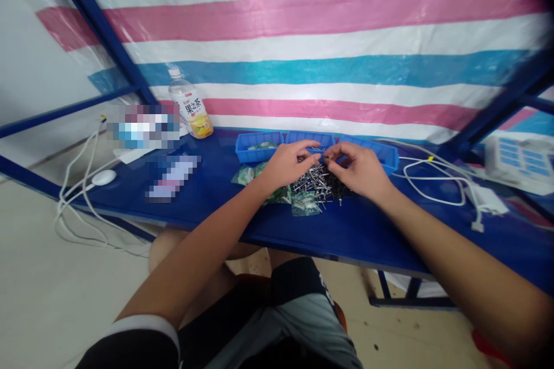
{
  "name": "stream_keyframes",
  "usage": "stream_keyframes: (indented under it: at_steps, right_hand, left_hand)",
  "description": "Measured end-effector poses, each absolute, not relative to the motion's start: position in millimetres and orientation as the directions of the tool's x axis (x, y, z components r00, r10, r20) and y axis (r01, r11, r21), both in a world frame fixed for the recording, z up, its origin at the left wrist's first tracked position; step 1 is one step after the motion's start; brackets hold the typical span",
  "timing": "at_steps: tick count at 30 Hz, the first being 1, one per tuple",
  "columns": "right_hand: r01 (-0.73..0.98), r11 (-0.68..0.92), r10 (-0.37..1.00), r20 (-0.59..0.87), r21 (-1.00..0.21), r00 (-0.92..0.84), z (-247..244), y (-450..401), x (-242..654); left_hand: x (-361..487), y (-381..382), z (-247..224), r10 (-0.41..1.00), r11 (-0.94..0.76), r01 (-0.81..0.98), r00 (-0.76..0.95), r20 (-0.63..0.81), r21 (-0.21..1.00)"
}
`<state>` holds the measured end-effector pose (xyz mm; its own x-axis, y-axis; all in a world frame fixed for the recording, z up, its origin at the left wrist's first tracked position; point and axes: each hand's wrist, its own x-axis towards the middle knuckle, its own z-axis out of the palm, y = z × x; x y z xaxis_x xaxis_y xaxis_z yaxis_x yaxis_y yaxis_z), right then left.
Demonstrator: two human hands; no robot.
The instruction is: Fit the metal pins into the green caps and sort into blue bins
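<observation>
Above a heap of metal screw-like pieces [312, 181], my left hand [289, 162] and my right hand [360, 168] meet almost fingertip to fingertip. The right hand's fingers are closed in a pinch, with a small dark bit at their tips that is too small to name. My left hand curls its thumb and fingers together towards that spot; what they hold, if anything, is hidden. Dark pieces lie under the right hand, beside the shiny ones. Small green-tinted plastic packets [305, 204] lie in front and to the left of the heap.
Behind the hands stand three blue bins [258, 156] in a row, the left one holding packets. A drink bottle [195, 108] stands at the back left of the blue table [208, 184]. White cables [426, 203] with an adapter lie right; a white mouse [104, 177] lies left.
</observation>
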<state>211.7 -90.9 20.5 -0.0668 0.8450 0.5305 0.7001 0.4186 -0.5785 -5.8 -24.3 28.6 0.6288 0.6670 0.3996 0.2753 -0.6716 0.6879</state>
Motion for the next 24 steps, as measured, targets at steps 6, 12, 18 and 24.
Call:
stream_keyframes:
  at_steps: [6,12,18,24]
  right_hand:
    - [0.686,0.495,0.808,0.573,-0.533,-0.138,20.6,-90.1,211.7]
    - [0.651,0.506,0.814,0.563,-0.566,-0.143,23.1,-91.4,209.8]
    - [0.6,0.425,0.873,0.482,-0.677,-0.073,20.8,-93.4,208.8]
    - [0.562,0.413,0.888,0.455,-0.717,-0.071,17.3,-92.3,209.8]
  left_hand:
    - [-4.0,-23.3,28.7,0.608,-0.717,0.227,0.667,0.431,0.659]
    - [-3.2,-21.9,27.8,0.635,-0.683,0.191,0.632,0.444,0.705]
    - [-4.8,-19.3,26.8,0.673,-0.644,0.168,0.589,0.448,0.746]
    - [-2.7,-15.9,20.4,0.703,-0.619,0.124,0.527,0.477,0.776]
